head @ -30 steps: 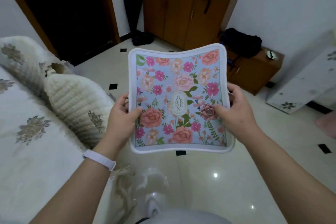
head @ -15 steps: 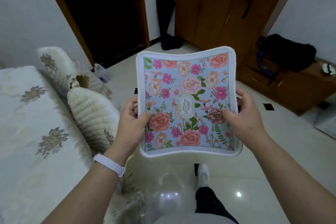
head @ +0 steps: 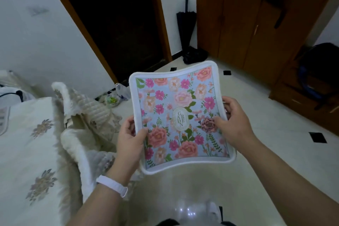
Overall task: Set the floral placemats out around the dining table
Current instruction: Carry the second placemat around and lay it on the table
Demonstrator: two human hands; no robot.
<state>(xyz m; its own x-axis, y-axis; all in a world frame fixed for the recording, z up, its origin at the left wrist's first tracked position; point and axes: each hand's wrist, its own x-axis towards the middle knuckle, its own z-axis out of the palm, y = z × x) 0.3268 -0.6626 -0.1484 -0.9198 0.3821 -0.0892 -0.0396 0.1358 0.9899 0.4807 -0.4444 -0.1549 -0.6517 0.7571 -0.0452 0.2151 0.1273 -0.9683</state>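
— Your hands first: how is each one set?
— Your left hand (head: 129, 139) pinches the left edge of the floral placemat (head: 179, 115), thumb on the printed face and fingers behind it. A white wristband (head: 111, 185) sits on that wrist. Your right hand (head: 236, 123) pinches the right edge the same way, thumb just beside a dark pink rose.
— And where is the placemat itself?
— In the air in front of you, between both hands, with its printed face tilted toward you, above the pale tiled floor (head: 266, 134). Its white border bows inward along the sides.
— What lies to your left?
— A cream quilted cover (head: 27, 143) with embroidered flowers, its frilled edge bunched near your left hand. What it covers cannot be told.
— Farther off?
— A plastic bag (head: 121, 90) lies on the floor at the foot of a dark doorway (head: 113, 14). A folded black umbrella (head: 185, 24) stands in the corner between that doorway and a wooden cabinet (head: 238, 24). A dark bag (head: 321, 64) rests on a low wooden unit at far right.
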